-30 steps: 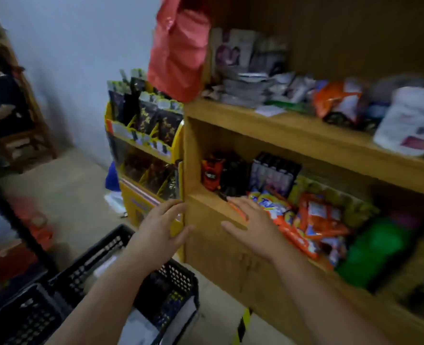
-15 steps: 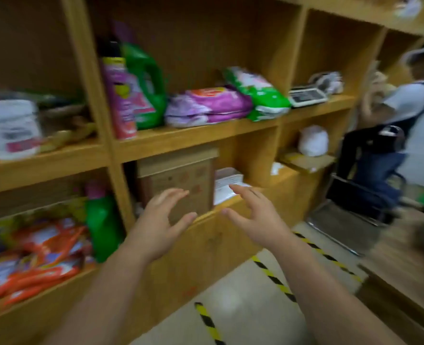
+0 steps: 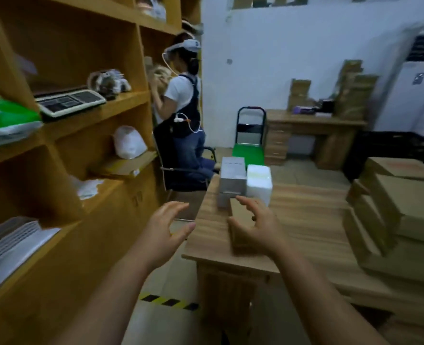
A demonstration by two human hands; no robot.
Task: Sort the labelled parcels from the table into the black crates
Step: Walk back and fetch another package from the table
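Observation:
A wooden table (image 3: 305,215) stands ahead of me with parcels on it. A small brown cardboard box (image 3: 239,215) lies near its left front corner, with a grey-white box (image 3: 232,179) and a white foam box (image 3: 259,183) behind it. Stacked flat cardboard parcels (image 3: 400,210) fill the table's right side. My right hand (image 3: 255,224) hovers over the small brown box, fingers spread, holding nothing. My left hand (image 3: 167,224) is open in the air just left of the table's edge. No black crate is in view.
Tall wooden shelves (image 3: 81,135) run along the left. A person (image 3: 183,115) kneels on a chair by the shelves beyond the table. A green hand trolley (image 3: 249,145) and a wooden desk (image 3: 315,130) with boxes stand at the back wall.
My view has swung right, away from the black crates and snack shelves, past the shelving to the parcel table. Both hands stayed raised and open in front of me.

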